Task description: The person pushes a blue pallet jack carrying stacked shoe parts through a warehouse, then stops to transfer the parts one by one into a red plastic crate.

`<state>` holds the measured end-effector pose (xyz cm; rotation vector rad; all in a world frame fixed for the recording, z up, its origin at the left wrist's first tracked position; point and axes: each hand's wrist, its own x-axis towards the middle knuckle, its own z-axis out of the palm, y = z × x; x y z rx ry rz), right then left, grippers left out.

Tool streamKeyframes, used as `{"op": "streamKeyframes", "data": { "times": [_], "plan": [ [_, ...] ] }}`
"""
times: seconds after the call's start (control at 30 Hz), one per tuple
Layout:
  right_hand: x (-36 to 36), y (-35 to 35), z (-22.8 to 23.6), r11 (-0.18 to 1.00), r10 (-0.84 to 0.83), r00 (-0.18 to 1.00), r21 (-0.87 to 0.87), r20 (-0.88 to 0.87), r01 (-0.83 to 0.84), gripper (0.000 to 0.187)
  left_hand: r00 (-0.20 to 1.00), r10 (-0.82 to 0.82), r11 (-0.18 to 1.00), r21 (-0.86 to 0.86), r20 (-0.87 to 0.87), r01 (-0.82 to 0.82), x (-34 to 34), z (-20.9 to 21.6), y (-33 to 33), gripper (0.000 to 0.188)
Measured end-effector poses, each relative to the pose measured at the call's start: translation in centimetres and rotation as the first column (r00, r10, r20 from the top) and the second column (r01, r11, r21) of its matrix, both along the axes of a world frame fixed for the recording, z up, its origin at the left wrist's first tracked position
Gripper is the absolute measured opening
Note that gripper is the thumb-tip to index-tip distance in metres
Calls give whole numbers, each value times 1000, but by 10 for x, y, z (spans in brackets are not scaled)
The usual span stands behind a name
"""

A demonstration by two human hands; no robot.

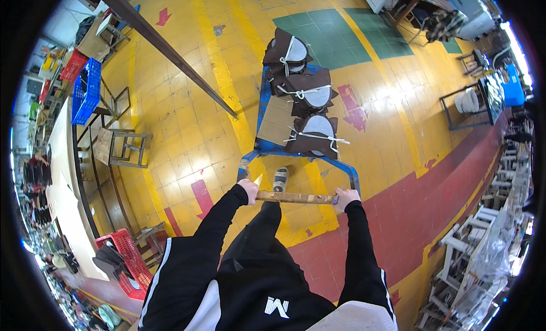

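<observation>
Both my hands are closed round the brown-wrapped push bar (296, 198) of a blue cart (338, 165). My left hand (248, 191) grips its left end, and a small pale pointed piece (258, 180) shows beside the fingers. At the right end, my right hand (345, 199) is wrapped round the bar by the blue frame. Three piles of dark brown cut pieces with pale rounded tops, tied with white cord, lie on the cart: a far bundle (276, 48), a middle bundle (304, 83) and a near bundle (318, 132). Flat cardboard (274, 119) lies under them.
A dark metal post (170, 55) slants down just left of the cart. Further left stand a wooden stool (128, 149), a blue crate (87, 92), a red crate (126, 262) and a long table (65, 200). White racks (478, 234) line the right; a bucket (467, 101) stands on a frame.
</observation>
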<state>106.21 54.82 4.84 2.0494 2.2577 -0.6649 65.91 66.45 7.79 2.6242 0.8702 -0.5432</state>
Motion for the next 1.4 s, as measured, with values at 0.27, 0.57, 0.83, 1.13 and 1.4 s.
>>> {"op": "streamKeyframes", "data": {
  "times": [0.27,0.57,0.83,1.13,1.4],
  "plan": [
    [83,112,-14,998,9,997,-60,77,-4,22,981,131,990,-35,-144,-137,90,17,72,18],
    [189,254,-18,975,150,987,-177,60,-137,27,960,237,965,-76,-147,-250,189,-7,176,21],
    [292,387,-13,952,299,928,-8,220,-305,47,946,323,946,32,-34,-322,271,24,283,20],
    [288,551,-19,932,360,916,-100,178,-347,46,898,440,898,24,-14,-439,335,20,379,18],
    [360,694,-39,928,360,918,-168,166,-334,46,871,490,872,-1,-29,-490,366,6,508,19]
  ]
}}
